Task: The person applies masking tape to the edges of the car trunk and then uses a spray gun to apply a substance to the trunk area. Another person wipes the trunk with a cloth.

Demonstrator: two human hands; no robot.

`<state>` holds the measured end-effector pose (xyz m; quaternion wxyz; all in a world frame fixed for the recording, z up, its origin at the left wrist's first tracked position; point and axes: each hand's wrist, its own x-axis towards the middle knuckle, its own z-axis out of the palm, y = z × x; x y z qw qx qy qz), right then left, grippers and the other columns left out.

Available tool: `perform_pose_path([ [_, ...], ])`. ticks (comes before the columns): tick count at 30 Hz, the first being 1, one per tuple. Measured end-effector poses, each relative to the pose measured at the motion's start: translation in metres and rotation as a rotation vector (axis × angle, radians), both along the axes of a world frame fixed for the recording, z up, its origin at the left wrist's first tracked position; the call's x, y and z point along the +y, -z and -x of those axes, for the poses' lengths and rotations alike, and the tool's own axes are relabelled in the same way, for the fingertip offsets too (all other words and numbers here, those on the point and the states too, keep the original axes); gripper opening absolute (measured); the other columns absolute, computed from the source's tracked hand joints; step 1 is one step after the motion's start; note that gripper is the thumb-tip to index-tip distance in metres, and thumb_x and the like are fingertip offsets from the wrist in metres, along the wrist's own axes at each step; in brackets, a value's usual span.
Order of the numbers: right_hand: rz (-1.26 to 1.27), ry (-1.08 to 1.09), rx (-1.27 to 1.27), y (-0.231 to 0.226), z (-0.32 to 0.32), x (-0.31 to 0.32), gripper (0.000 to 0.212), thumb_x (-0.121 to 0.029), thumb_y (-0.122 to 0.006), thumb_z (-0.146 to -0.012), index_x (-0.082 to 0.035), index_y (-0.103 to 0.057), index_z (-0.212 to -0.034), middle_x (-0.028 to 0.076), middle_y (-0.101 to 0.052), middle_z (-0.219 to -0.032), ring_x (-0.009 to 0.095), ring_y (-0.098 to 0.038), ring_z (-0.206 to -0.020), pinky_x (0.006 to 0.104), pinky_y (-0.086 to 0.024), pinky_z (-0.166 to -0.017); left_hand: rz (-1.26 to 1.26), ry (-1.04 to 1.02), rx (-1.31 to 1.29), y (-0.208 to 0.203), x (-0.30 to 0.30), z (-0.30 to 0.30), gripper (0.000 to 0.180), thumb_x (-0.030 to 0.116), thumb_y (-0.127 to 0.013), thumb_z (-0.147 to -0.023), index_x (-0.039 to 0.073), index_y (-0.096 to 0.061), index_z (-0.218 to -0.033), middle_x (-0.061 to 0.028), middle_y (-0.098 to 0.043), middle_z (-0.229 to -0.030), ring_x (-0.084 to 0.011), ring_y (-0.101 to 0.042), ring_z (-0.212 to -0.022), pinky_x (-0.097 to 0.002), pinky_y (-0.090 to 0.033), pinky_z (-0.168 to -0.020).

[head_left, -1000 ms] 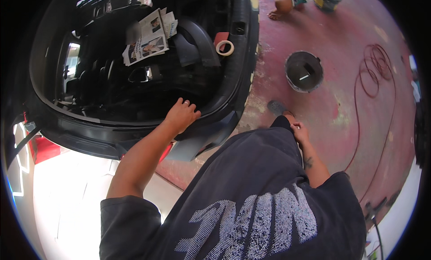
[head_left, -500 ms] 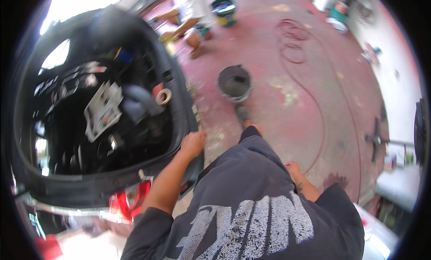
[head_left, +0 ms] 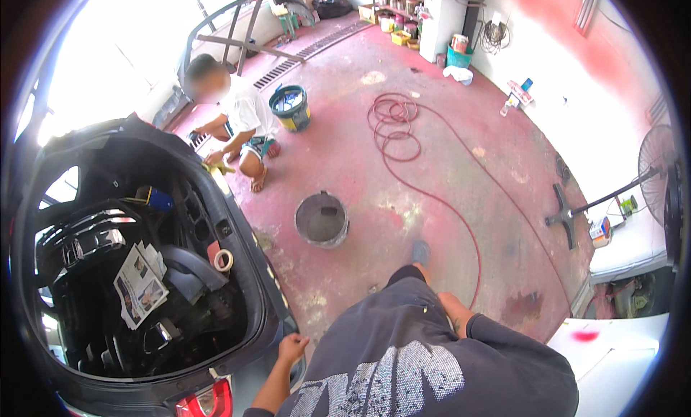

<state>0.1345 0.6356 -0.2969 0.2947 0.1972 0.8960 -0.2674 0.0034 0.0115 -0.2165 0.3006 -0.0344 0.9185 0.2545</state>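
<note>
My left hand (head_left: 291, 349) hangs beside the rear corner of a dark car body (head_left: 248, 345), just above a red tail light (head_left: 207, 399). Its fingers are curled in, with nothing visible in them; whether it touches the car I cannot tell. My right hand (head_left: 453, 307) is low by my right thigh, its fingers mostly hidden by my dark shirt. Ahead on the floor stands a grey bucket (head_left: 322, 237) of murky liquid, a small dark block showing in it. Inside the open car back lie newspaper sheets (head_left: 140, 284) and a roll of masking tape (head_left: 223, 260).
A co-worker (head_left: 241, 122) squats by the car's far side, a hand on a yellowish cloth (head_left: 218, 169). Close by is a dark green bucket (head_left: 291, 115). A red hose (head_left: 471, 244) lies coiled across the floor. A stand fan (head_left: 568, 215) is at right.
The view has swung up and right, showing more of the room. My left hand has drawn back along the car's edge. My foot has stepped away from the grey bucket.
</note>
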Motion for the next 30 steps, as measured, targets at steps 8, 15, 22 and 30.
perform_pose_path([
  [8,0.040,0.014,-0.022,0.062,0.031,0.170,0.036,-0.037,-0.075,-0.087,-0.008,-0.083,-0.108,0.028,-0.076,-0.111,0.043,-0.075,-0.105,0.0486,-0.058,-0.089,0.095,-0.059,-0.292,0.057,0.117,-0.005,0.036,0.041,-0.081,-0.089,0.009,-0.083,-0.106,-0.0176,-0.081,-0.103,-0.0326,-0.078,-0.097,-0.0422,-0.059,-0.088],
  [15,0.227,0.534,-0.056,0.006,0.038,0.307,0.038,-0.039,-0.080,-0.086,-0.007,-0.081,-0.107,0.015,-0.081,-0.096,0.029,-0.078,-0.089,0.0421,-0.060,-0.080,0.055,0.036,-0.214,-0.004,0.300,0.187,0.032,0.038,-0.077,-0.094,0.007,-0.081,-0.101,-0.0114,-0.081,-0.096,-0.0269,-0.075,-0.085,-0.0417,-0.060,-0.078],
  [22,0.022,0.832,0.178,0.016,0.003,0.486,0.042,-0.034,-0.085,-0.085,-0.004,-0.074,-0.112,0.013,-0.079,-0.095,0.027,-0.077,-0.086,0.0413,-0.060,-0.075,-0.152,0.123,0.181,-0.054,0.591,0.359,0.044,0.040,-0.078,-0.091,0.006,-0.080,-0.118,-0.0209,-0.080,-0.109,-0.0367,-0.077,-0.107,-0.0446,-0.058,-0.096],
  [30,0.406,1.080,0.170,-0.034,0.111,0.502,0.044,-0.023,-0.081,-0.090,0.000,-0.069,-0.125,0.014,-0.078,-0.097,0.021,-0.077,-0.081,0.0375,-0.058,-0.065,-0.039,0.738,0.122,-0.065,0.742,0.439,0.046,0.048,-0.077,-0.090,0.012,-0.078,-0.118,-0.0209,-0.079,-0.105,-0.0411,-0.075,-0.104,-0.0483,-0.058,-0.094],
])
